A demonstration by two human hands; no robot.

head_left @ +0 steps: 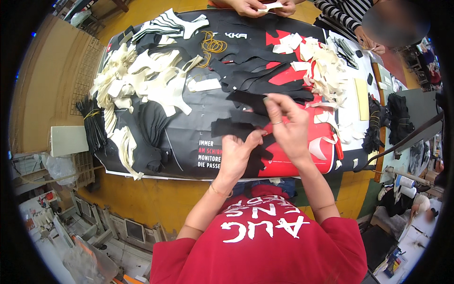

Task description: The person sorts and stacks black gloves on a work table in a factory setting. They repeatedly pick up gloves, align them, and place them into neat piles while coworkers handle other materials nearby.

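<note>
My right hand (287,124) is raised over the table, with thumb and fingers pinched at the end of a dark black fabric piece (248,100). Lower and to the left, my left hand (240,150) is closed at the edge of another black cut piece (231,128); the fingers cover part of it. More black pieces (260,78) lie in overlapping layers just beyond my hands. Under my right wrist, black scraps with notched edges (261,158) rest on the red part of the printed table cover (298,160).
Cream fabric pieces (161,80) are heaped at left, cream strips (326,66) at right. Yellow bands (213,45) lie at the back. Bundled black strips (90,123) hang at the left edge. Across the table, a person's hands (265,6) hold a cream piece; someone in stripes (338,16) stands far right.
</note>
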